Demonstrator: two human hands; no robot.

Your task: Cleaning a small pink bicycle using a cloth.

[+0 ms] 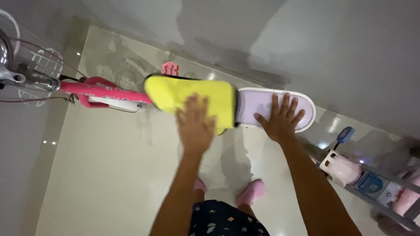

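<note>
- Yellow cloth (192,98): bright yellow, soft-looking, with a dark edge along its right side; draped over the pink bicycle frame and the near end of the lavender seat. It lies under and ahead of the left fingers.
- Left hand (195,124): palm down on the near edge of the yellow cloth, fingers (197,107) spread apart and flat, blurred by motion; not clamped on anything that shows.
- Lavender seat (262,105): long, rounded, pale purple pad with a white rim, lying flat; its left end is covered by the cloth, its right end juts out beyond the right fingers.
- Right hand (280,120): palm down on the seat, fingers (284,105) spread apart and pressed flat on the pad, thumb pointing toward the cloth.
- Pink bicycle frame (103,92): glossy pink tube with white panels, running away from the left fingers to the left of the cloth.
- Wire basket (33,70): white wire, at the far left end of the frame, well apart from both hands.
- Pink slippers (251,192): on the person's feet, below the wrists on the glossy cream floor (109,175).
- Toy ride-on (350,170): white, pink and blue, on the floor to the right of the right forearm; partly out of view.
</note>
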